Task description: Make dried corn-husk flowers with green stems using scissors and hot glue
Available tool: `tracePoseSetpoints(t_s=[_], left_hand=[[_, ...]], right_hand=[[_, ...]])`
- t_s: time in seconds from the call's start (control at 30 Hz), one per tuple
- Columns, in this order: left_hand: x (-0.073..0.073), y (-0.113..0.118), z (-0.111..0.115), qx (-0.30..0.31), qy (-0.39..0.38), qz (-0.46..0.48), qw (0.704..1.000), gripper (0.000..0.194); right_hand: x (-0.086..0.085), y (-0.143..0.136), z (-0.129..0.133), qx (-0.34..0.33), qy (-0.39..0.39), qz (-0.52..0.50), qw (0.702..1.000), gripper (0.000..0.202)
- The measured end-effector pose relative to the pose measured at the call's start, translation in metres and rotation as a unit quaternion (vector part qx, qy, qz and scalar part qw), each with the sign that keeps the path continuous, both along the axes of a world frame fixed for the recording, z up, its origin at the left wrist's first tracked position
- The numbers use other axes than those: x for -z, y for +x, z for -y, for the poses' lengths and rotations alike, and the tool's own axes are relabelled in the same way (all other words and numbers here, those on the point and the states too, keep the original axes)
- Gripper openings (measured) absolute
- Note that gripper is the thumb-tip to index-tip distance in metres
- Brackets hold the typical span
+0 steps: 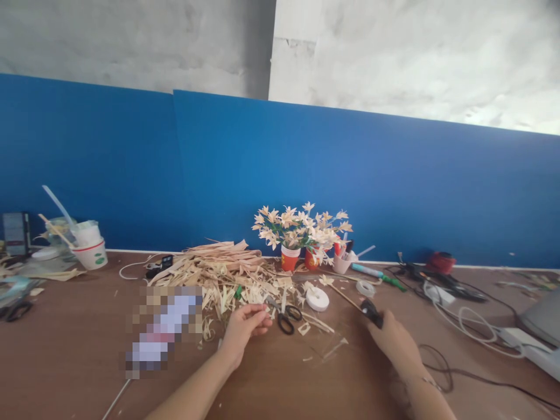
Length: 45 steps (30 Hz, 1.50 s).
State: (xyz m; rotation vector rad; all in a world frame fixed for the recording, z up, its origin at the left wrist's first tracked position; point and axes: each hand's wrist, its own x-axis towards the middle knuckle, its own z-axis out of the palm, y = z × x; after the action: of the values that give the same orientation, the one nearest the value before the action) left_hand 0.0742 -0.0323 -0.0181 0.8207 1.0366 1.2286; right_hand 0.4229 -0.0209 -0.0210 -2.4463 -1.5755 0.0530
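My left hand (248, 329) hovers over the front edge of the pile of pale dried strips (231, 271), thumb and fingertips drawn together. Whatever the fingertips hold, if anything, is too small to tell. Just right of them lie black-handled scissors (289, 318). My right hand (396, 341) is closed around a black tool (371, 313) whose exact kind I cannot make out. A thin pale stick (345, 296) runs from near the tool's tip toward a pale star-shaped flower (326, 280). Between the hands sits a roll of white tape (317, 298).
Pale flowers (301, 224) stand in red cups (290, 259) before the blue partition (350, 157). A phone-like, pixelated object (164, 332) is at left. Cables (464, 324) tangle at right. A white cup (91, 255) stands at far left, near a second pair of scissors (17, 309).
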Motion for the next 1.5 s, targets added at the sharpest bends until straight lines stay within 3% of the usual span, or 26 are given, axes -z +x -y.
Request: tracePoseSetpoints(t_s=[0.1,0.2,0.33,0.47,0.57,0.73,0.87,1.07,1.5], left_hand=[[-0.001,0.000,0.000,0.006,-0.002,0.005,1.000,0.026],[0.000,0.001,0.001,0.009,-0.005,0.009,1.000,0.027],[0.001,0.001,0.000,0.020,-0.011,0.013,1.000,0.028],[0.002,0.001,0.000,0.020,-0.015,0.017,1.000,0.030],[0.001,0.001,0.000,0.021,-0.016,0.019,0.999,0.031],[0.001,0.000,0.000,0.026,-0.009,0.019,0.999,0.032],[0.002,0.000,-0.001,0.014,-0.002,0.014,1.000,0.032],[0.005,0.000,-0.004,0.005,0.004,0.010,1.000,0.034],[0.010,0.000,-0.006,-0.002,-0.005,-0.001,1.000,0.036]], right_hand=[[-0.006,0.000,0.002,-0.006,0.033,-0.012,0.999,0.028],[-0.017,-0.006,0.006,-0.044,0.165,-0.036,0.985,0.028],[-0.034,-0.036,0.012,-0.223,0.321,-0.105,0.914,0.024],[-0.047,-0.087,0.017,-0.432,0.283,-0.116,0.849,0.011],[-0.051,-0.122,0.017,-0.510,0.224,-0.130,0.820,0.004],[-0.043,-0.158,0.006,-0.526,0.198,-0.158,0.812,0.005],[-0.027,-0.170,0.000,-0.516,0.229,-0.183,0.805,0.008],[-0.009,-0.169,0.002,-0.509,0.271,-0.192,0.794,0.013],[-0.010,-0.166,0.003,-0.537,0.211,-0.225,0.785,0.019]])
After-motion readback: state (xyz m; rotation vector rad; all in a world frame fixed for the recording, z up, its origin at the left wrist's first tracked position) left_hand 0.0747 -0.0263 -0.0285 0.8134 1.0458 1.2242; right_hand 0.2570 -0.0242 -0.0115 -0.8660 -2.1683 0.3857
